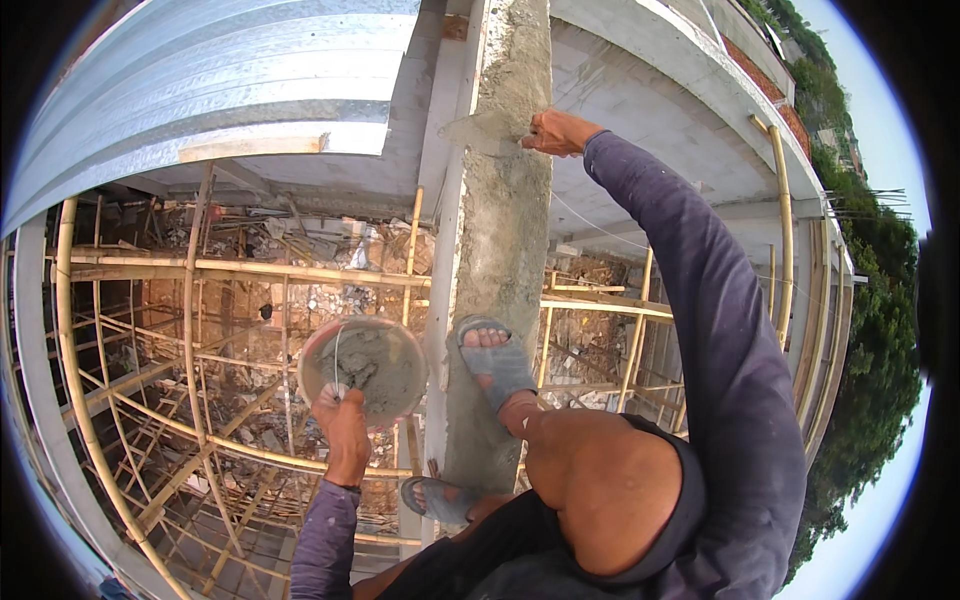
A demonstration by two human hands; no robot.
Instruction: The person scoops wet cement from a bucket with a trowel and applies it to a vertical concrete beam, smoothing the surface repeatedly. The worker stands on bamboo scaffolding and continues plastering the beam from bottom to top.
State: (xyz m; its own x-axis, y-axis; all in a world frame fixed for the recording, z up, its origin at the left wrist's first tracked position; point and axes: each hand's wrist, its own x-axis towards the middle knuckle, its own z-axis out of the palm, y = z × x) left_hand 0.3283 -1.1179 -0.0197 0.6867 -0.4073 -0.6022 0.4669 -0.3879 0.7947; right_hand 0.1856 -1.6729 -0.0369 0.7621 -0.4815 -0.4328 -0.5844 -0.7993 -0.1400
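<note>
My left hand [346,430] is closed round the wire handle of a round bucket [412,400]. Wet grey mortar [365,365] fills much of the bucket, which hangs to the left of a narrow wall top. My right hand [562,133] grips a trowel at the wall's right edge, farther ahead. The mortar-smeared trowel blade [485,130] lies across the wall top [500,220], its tip reaching past the left edge. Fresh mortar coats the surface around it. The trowel's handle is mostly hidden by my fingers.
Both sandalled feet [497,365] stand on the narrow wall top. Bamboo scaffolding [250,268] and rubble-strewn ground [260,310] lie far below on the left. A corrugated metal sheet [230,80] juts in at upper left. A grey block wall [650,110] is at right.
</note>
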